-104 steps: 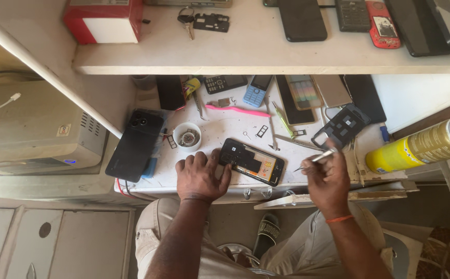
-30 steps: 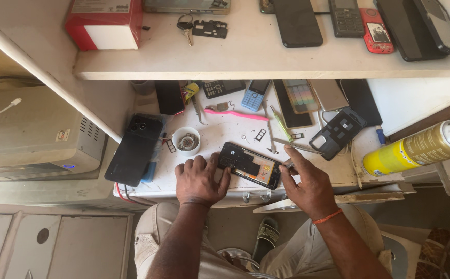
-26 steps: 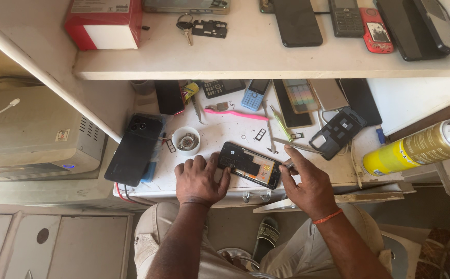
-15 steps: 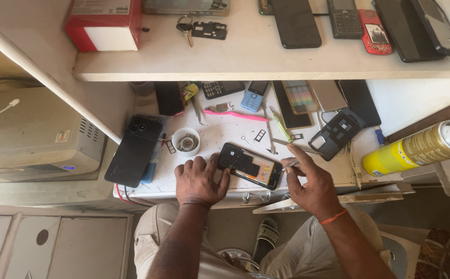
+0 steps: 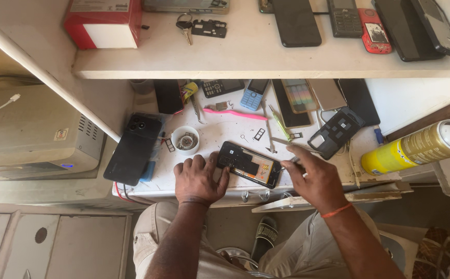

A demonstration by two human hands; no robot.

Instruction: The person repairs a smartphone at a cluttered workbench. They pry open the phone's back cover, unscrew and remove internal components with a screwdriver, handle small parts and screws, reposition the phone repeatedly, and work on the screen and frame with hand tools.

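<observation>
You had strong daylight across the whole view, hardest on the upper shelf [image 5: 266, 62] and the white wall at the far right, where detail washed out to glare. The shelf cast a soft shadow over the back of the worktop [image 5: 225, 129] beneath it. Your right hand [image 5: 315, 178] showed slight motion blur at the fingertips; the left hand [image 5: 199, 178] was sharp. Straight lines bowed toward the frame's edges. The lower left corner stayed dim.

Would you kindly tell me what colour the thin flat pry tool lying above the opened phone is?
The thin flat pry tool is pink, seen clearly in the head view.
</observation>
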